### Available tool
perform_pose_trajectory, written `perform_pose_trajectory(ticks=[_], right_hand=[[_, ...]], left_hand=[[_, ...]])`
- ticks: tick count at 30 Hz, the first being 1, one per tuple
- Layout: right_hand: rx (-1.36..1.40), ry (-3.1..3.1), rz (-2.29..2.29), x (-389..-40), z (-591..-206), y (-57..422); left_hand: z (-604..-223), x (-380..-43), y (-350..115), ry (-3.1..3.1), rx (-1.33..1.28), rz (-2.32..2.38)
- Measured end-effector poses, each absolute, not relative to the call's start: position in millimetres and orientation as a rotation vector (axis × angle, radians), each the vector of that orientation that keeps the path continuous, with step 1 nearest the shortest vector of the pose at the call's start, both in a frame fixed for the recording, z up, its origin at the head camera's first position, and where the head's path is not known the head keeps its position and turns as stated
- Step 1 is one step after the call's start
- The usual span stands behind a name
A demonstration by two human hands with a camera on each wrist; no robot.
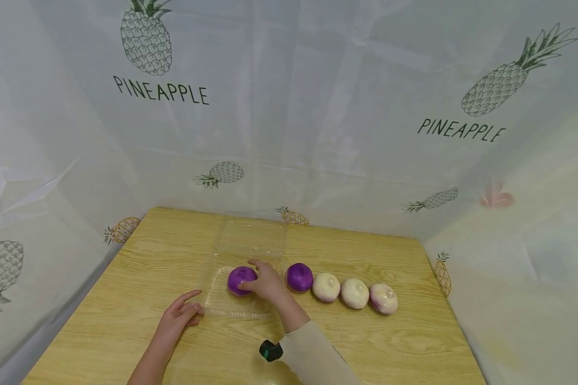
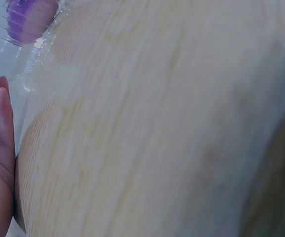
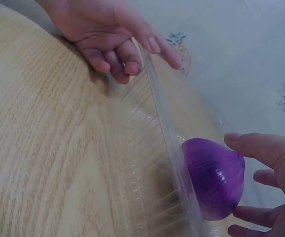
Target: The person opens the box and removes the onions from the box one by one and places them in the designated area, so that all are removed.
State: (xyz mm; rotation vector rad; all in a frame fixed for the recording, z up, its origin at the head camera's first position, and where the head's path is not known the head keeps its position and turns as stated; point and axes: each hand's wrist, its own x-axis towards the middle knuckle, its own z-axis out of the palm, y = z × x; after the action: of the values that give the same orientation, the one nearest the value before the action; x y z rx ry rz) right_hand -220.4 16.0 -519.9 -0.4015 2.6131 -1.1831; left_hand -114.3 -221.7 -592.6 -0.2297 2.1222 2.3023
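A clear plastic clamshell box (image 1: 238, 313) lies with its lid (image 1: 251, 235) folded back. A purple onion (image 1: 240, 279) sits inside the tray part. My right hand (image 1: 270, 283) reaches over the box, with its thumb and fingers spread about the onion's right side; in the right wrist view the fingertips (image 3: 232, 138) are right at the onion's surface. My left hand (image 1: 174, 318) rests at the box's front left edge, its index finger and thumb stretched toward the rim. In the left wrist view, its fingers (image 2: 3, 118) look mostly straight beside the clear plastic.
To the right of the box, a second purple onion (image 1: 299, 277) starts a row with several pale, onion-shaped ones (image 1: 326, 287). The wooden tabletop (image 1: 404, 342) is bordered by a pineapple-print sheet (image 1: 318, 133) behind and at both sides.
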Motion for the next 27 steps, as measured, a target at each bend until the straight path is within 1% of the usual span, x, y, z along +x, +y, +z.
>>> perform_pose_trajectory(ticks=[9,27], right_hand=[[-0.397,2.714,-1.065,-219,-529,11],[-0.408,2.729,-1.042,-215,-538,9]], left_hand=[[-591,-114,-221,2.135,-0.225,2.285],[-589,-113,-221,2.140,-0.215,2.278]])
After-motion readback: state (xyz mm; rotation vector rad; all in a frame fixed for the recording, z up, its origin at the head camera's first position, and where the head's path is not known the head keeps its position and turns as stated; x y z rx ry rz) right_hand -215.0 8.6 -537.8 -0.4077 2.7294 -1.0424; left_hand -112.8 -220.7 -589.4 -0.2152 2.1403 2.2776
